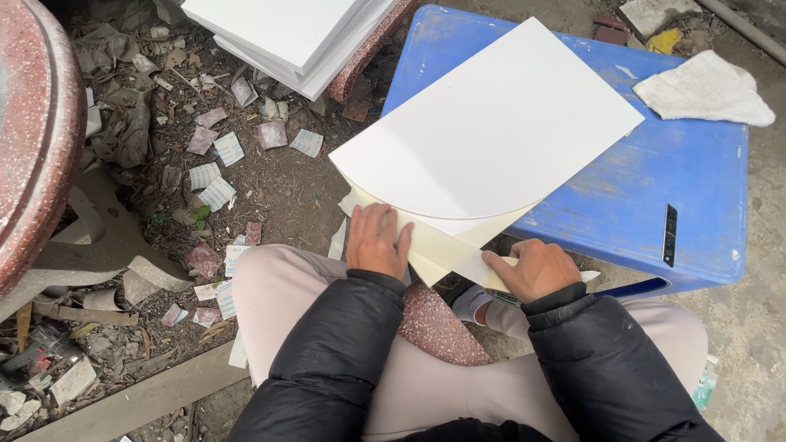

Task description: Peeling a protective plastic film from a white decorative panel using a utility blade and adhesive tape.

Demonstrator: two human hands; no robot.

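Head view: a large white rectangular sheet [491, 123] lies on the blue plastic table [696, 188]. The left hand [378, 240] presses flat on its peeled cream backing [442, 245] (near edge); the right hand [532, 268] pinches the backing strip.

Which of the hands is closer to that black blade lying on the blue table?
The right hand. It pinches the cream backing sheet just off the blue table, a short way left of the black blade. The left hand presses the sheet farther left.
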